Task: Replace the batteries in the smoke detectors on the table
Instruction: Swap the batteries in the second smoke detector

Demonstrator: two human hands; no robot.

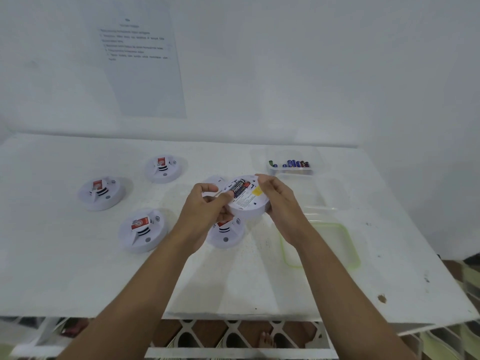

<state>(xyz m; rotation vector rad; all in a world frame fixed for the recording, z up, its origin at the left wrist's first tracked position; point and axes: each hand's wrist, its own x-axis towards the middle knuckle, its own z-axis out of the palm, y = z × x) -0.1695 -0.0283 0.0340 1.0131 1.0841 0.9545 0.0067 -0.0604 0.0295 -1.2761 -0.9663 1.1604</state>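
The left hand [207, 203] grips the near-left edge of the upturned smoke detector [249, 207], fingertips against the lower-left end of the black battery [239, 189]; the right hand [276, 197] cups the right rim. The battery's long axis runs lower-left to upper-right, nearer the left hand. Spare batteries lie in a clear tub [293, 171] beyond the right hand on the table [78, 268]

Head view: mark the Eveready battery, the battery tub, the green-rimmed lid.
Eveready battery [240, 191], head view, black label.
battery tub [291, 172], head view, front wall.
green-rimmed lid [327, 245], head view, clear centre panel.
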